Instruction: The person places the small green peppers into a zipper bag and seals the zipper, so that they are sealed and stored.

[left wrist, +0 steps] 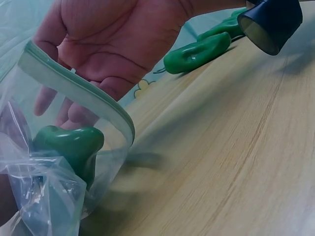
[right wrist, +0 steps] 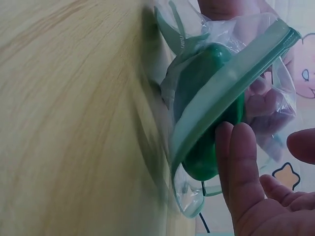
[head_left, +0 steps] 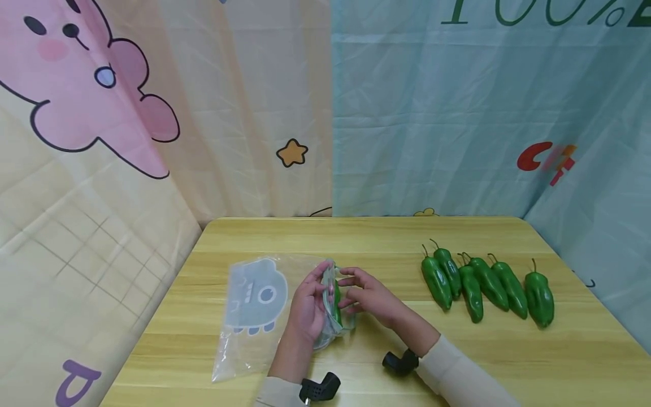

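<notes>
My left hand [head_left: 307, 316] holds a clear zip bag [left wrist: 74, 86] with a pale green seal strip, its mouth turned toward my right hand. Inside the bag is a glossy green pepper [left wrist: 74, 145], partly hidden by plastic folds and the seal strip. Through the plastic in the right wrist view, left-hand fingers [right wrist: 261, 105] show curled behind the bag. My right hand [head_left: 375, 297] is at the bag's mouth, thumb apart. Two of its fingers [right wrist: 243, 155] are nearly straight, their tips right at the pepper in the right wrist view.
A second, flat clear bag [head_left: 256, 299] with a blue-grey cartoon print lies left of my left hand. Several green peppers [head_left: 488, 282] lie in a loose row on the right of the wooden table [head_left: 376, 237]. Printed curtains [head_left: 407, 113] hang behind it.
</notes>
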The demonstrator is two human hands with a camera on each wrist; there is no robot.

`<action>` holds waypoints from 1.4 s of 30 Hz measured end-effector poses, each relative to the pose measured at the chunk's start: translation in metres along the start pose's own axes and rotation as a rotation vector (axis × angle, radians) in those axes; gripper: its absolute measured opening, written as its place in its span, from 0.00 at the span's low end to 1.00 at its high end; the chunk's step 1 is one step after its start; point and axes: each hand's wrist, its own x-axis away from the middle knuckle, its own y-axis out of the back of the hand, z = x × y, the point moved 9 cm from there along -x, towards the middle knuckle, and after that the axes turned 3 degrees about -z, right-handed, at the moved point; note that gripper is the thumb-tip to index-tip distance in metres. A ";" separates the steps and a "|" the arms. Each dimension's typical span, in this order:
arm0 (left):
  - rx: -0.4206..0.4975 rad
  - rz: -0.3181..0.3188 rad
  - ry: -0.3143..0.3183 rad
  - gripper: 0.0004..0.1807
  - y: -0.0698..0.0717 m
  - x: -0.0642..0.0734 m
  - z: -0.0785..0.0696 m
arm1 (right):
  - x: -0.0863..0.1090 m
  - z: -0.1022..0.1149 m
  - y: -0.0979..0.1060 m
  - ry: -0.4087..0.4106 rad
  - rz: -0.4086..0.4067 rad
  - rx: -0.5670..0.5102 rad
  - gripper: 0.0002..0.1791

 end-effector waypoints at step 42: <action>0.032 0.040 0.007 0.30 -0.004 0.001 0.000 | -0.001 0.000 0.000 -0.019 -0.056 -0.076 0.42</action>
